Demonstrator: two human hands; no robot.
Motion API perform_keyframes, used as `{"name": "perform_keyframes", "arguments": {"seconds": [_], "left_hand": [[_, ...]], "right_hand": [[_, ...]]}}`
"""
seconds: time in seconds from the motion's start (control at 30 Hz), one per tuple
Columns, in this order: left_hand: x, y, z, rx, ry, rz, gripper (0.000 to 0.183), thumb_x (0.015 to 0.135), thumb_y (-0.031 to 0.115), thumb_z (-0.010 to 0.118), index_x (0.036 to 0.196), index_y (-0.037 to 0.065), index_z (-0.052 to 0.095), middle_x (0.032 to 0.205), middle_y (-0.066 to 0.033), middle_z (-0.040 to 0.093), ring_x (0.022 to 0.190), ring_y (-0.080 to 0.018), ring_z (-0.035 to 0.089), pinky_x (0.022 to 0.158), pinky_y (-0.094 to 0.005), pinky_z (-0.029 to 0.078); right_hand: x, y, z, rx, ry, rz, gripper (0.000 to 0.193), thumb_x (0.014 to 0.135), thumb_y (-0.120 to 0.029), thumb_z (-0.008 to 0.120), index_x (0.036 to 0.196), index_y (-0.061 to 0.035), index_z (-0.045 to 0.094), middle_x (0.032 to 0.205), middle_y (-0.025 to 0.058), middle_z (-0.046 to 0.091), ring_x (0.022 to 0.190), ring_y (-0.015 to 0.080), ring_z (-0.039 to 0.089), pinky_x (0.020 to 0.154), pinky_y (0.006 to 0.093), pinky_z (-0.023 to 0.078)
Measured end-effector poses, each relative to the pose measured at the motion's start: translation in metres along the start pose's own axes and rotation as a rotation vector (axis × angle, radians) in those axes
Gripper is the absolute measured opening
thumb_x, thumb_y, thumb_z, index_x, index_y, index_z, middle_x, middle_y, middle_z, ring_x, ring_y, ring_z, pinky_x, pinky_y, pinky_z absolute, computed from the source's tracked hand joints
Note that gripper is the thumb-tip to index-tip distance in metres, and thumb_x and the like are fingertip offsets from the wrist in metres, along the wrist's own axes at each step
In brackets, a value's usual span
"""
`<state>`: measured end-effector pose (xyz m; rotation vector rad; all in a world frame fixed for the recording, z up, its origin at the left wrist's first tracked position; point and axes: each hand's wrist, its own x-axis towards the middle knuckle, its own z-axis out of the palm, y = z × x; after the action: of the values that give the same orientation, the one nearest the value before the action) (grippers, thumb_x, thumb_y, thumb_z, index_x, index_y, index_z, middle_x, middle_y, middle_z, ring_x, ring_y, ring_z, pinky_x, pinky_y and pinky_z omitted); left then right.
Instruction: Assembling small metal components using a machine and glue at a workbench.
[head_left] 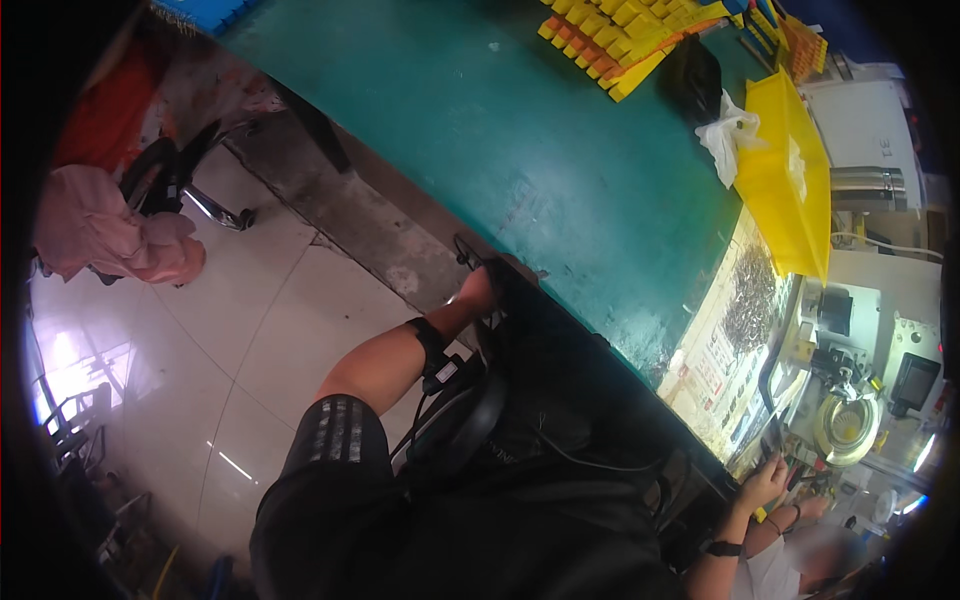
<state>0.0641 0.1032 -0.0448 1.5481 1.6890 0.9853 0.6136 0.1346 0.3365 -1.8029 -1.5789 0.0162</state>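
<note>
My left hand point(478, 291) reaches out at the near edge of the green table point(590, 200), low beside a dark thing under the edge. Its fingers are mostly hidden there, and I cannot make out whether they hold anything. A black strap with a small device point(442, 372) and a cable sits on my left forearm. Near the hand, a thin black loop point(463, 250) shows against the floor. My right hand is not in view. My dark clothing fills the lower middle.
Yellow and orange toothed racks point(620, 40), a white plastic bag point(730, 140) and a yellow bin point(785, 180) stand on the table's far side. Small metal pieces point(750, 300) lie piled at right. A co-worker's hand point(765, 485) is near a bench machine. Pink cloth point(110, 230) hangs at left.
</note>
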Motion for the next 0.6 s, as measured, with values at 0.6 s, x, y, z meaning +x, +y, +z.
{"name": "perform_keyframes", "arguments": {"seconds": [0.6], "left_hand": [[0.001,-0.002,-0.006,-0.474,0.063,0.053,0.016,0.086,0.017,0.065,0.092,0.005,0.075,0.086,-0.0107,0.072,0.079,-0.0217,0.069,0.077,-0.0362,0.054]], "right_hand": [[-0.001,-0.001,0.003,0.015,0.003,0.033,0.022,0.102,-0.017,0.061,0.092,0.0024,0.063,0.081,-0.0010,0.059,0.074,0.0069,0.048,0.067,0.0227,0.039]]}}
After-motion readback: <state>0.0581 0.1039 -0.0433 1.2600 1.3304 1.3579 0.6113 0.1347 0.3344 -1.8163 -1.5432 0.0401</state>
